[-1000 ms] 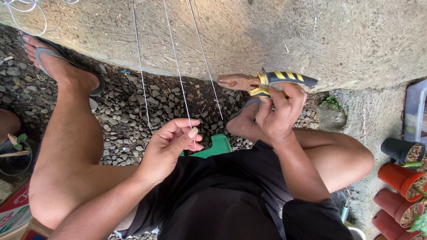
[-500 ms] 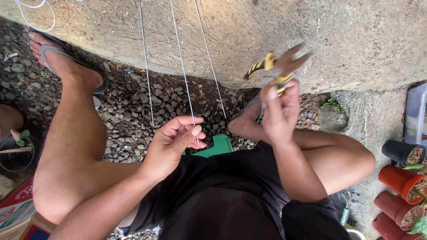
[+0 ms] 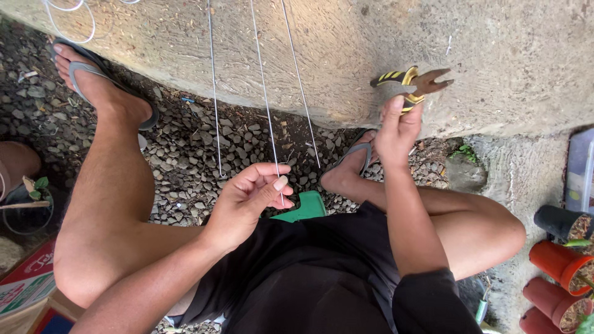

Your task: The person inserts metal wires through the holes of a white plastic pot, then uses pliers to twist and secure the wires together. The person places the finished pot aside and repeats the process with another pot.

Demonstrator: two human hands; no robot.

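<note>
Person seated low on a green stool, legs spread, flip-flops on gravel. Left hand is out front at lap height, fingers curled closed around the middle wire, thumb pressed against the forefinger right at the wire's lower end. Three thin wires run down in total from the top of view across the concrete slab; the left wire and right wire hang free, untouched, each just beside the gripped one. Right hand is raised against the slab edge, fingers wrapped shut on the handles of the pliers, yellow-and-black grips, rusty jaws standing open and pointing right, well apart from all three wires. Right foot sits just below that hand; left foot is stretched out far left. Terracotta and black plant pots at the right edge, a cardboard box at bottom left.
</note>
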